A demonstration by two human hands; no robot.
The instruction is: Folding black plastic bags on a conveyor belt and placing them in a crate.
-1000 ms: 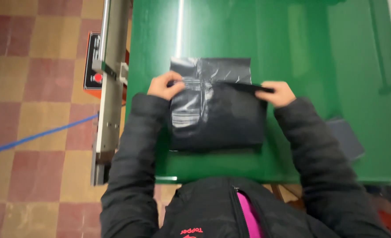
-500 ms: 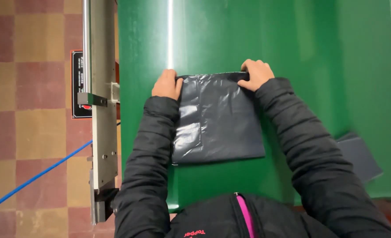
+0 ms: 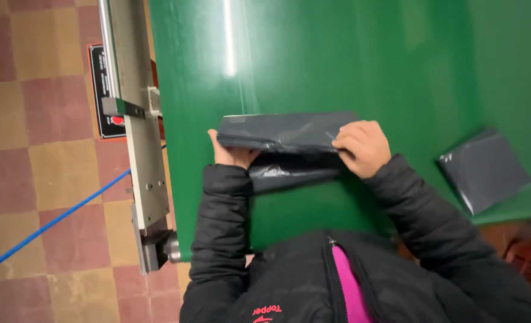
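The dark grey plastic bag (image 3: 286, 134) lies on the green belt (image 3: 361, 60) just ahead of you, packed and folded over on itself; your left hand (image 3: 232, 154) grips its left end from beneath, your right hand (image 3: 364, 146) presses fingers onto its right end; folding looks nearly done, letting go remains; another grey bag (image 3: 484, 170) lies well apart to your right.

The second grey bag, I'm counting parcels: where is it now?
In the head view, the second grey bag lies flat on the green belt, right of the right hand.
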